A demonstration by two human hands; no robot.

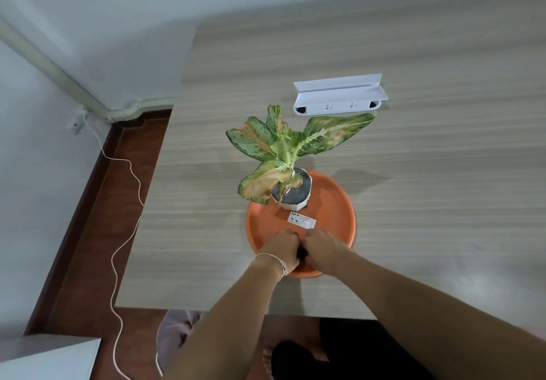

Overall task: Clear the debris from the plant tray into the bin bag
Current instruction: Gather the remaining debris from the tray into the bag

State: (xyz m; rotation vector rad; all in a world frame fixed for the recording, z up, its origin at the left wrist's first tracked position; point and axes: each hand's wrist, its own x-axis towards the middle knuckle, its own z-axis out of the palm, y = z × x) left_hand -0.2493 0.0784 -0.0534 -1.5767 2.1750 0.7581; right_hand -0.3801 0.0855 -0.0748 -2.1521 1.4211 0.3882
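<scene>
A round orange plant tray (334, 202) lies on the wooden table. At its far side stands a white pot (295, 199) holding a plant with green and browning leaves (283, 146). A small white printed packet (302, 220) lies flat on the tray in front of the pot. My left hand (282, 251) and my right hand (323, 248) are pressed together over the tray's near part, fingers curled down. A small dark piece of debris (302, 254) shows between them. A pale pinkish bin bag (177, 335) sits on the floor below the table's near edge.
A white power strip holder (338, 99) lies on the table behind the plant. A white cable (124, 232) runs down from the wall over the brown floor at the left. A white box corner (50, 359) is at the bottom left. My bare foot (267, 359) is under the table edge.
</scene>
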